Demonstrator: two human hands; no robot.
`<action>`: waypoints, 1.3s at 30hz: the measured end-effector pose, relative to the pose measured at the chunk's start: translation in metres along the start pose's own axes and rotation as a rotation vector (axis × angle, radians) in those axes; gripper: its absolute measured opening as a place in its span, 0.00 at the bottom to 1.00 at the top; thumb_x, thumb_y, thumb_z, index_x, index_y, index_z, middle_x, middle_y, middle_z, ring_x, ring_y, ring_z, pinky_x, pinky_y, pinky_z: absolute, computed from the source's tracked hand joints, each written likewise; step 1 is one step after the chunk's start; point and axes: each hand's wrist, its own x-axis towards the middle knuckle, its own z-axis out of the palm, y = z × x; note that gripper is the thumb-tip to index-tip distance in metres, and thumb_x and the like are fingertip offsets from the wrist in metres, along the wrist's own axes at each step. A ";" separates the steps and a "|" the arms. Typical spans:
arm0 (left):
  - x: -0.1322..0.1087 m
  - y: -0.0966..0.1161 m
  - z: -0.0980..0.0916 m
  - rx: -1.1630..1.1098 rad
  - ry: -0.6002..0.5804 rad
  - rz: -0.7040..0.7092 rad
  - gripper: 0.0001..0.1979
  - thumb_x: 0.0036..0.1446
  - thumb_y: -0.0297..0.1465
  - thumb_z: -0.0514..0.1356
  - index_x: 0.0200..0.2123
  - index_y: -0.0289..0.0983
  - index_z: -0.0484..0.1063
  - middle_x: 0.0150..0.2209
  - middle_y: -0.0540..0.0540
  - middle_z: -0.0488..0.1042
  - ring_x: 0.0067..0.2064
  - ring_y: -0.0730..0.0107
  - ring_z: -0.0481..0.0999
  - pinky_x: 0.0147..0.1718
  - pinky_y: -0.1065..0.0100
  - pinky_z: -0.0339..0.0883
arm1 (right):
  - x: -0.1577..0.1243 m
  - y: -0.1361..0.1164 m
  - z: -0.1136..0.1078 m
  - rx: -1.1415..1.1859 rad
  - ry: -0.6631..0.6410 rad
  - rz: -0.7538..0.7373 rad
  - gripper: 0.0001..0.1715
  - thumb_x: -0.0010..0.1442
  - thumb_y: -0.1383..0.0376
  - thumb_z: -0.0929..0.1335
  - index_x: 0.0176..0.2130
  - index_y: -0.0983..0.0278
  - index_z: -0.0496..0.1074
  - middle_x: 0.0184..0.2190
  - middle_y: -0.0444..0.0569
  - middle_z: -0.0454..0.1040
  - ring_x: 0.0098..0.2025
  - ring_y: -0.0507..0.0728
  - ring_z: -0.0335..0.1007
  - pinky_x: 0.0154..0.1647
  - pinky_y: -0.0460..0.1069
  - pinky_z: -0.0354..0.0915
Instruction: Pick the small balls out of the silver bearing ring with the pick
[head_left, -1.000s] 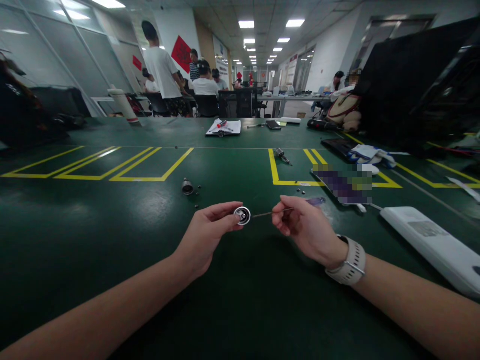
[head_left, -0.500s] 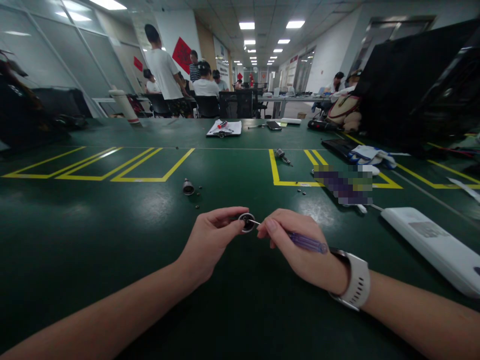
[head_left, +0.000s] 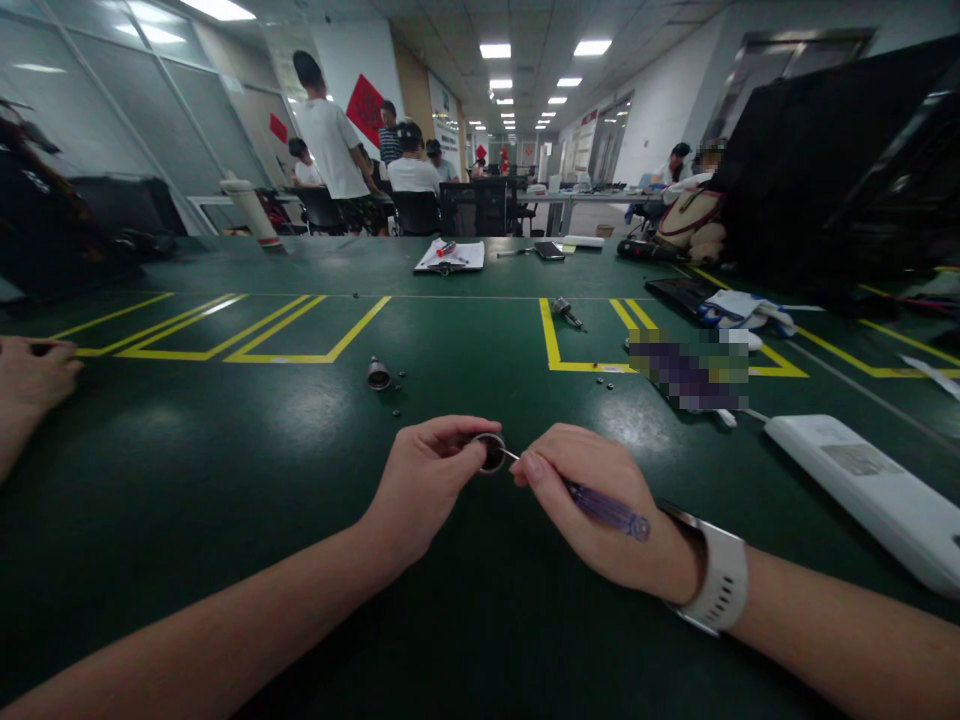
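Between thumb and fingers, my left hand (head_left: 424,485) pinches a small round metal part (head_left: 493,455) with a shiny rim and a dark hollow inside. My right hand (head_left: 589,495) grips a screwdriver (head_left: 609,510) by its clear purple handle. The thin shaft points left, its tip inside the hollow of the round part; what the tip touches is too small to make out. Beyond my left hand, a grey metal cup-shaped part (head_left: 378,374) lies on the green table, with tiny dark pieces (head_left: 397,413) beside it.
A metal connector-like part (head_left: 568,313) lies within yellow tape lines, near small nuts (head_left: 604,383). At right are a long white device (head_left: 862,495) and a blurred-out packet (head_left: 686,370). A clipboard (head_left: 450,257) sits farther back. Another person's hand (head_left: 37,375) rests at the left edge.
Another person's hand has come into view at the left edge. The screwdriver handle has tilted lower, and the round part has turned and shifted slightly left.
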 end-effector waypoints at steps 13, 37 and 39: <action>0.016 -0.008 -0.007 0.000 -0.177 0.007 0.28 0.40 0.21 0.65 0.48 0.36 0.69 0.40 0.46 0.77 0.40 0.66 0.76 0.44 0.63 0.68 | 0.005 0.012 -0.008 0.431 0.141 0.437 0.15 0.62 0.61 0.63 0.29 0.64 0.73 0.25 0.45 0.74 0.27 0.52 0.69 0.26 0.46 0.64; 0.125 -0.028 0.004 0.711 -0.113 0.547 0.12 0.49 0.39 0.61 0.25 0.36 0.65 0.25 0.50 0.67 0.28 0.70 0.66 0.28 0.69 0.57 | 0.019 0.072 0.002 0.905 0.327 0.585 0.11 0.55 0.59 0.68 0.32 0.65 0.73 0.33 0.48 0.74 0.36 0.53 0.68 0.31 0.46 0.63; 0.123 -0.028 0.004 0.688 -0.119 0.570 0.13 0.50 0.39 0.61 0.23 0.37 0.63 0.23 0.52 0.65 0.27 0.72 0.63 0.26 0.70 0.55 | 0.018 0.070 0.003 0.903 0.325 0.549 0.11 0.57 0.59 0.67 0.32 0.64 0.73 0.34 0.48 0.74 0.37 0.54 0.68 0.32 0.47 0.62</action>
